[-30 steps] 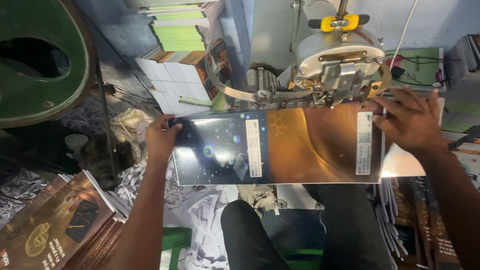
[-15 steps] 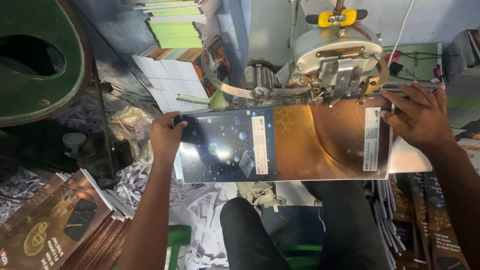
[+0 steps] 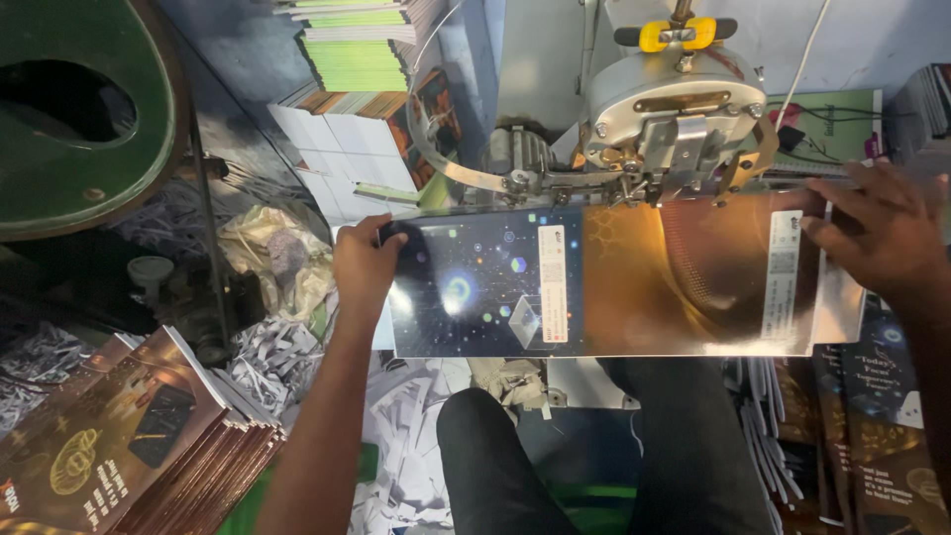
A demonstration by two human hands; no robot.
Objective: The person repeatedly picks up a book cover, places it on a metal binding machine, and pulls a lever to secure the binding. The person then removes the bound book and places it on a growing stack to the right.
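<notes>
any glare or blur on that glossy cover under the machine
Head view: the glossy cover carries a bright sheen, strongest in the gold middle and the lower right corner; the left hand and right hand look sharp, not smeared; the machine head is evenly lit, and the left corner is dim.

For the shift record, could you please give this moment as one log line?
left hand: grips cover left edge | right hand: presses right edge | cover: open flat under stitcher

Dim, sharp view; glare on glossy cover [image 3: 604, 282].
</notes>
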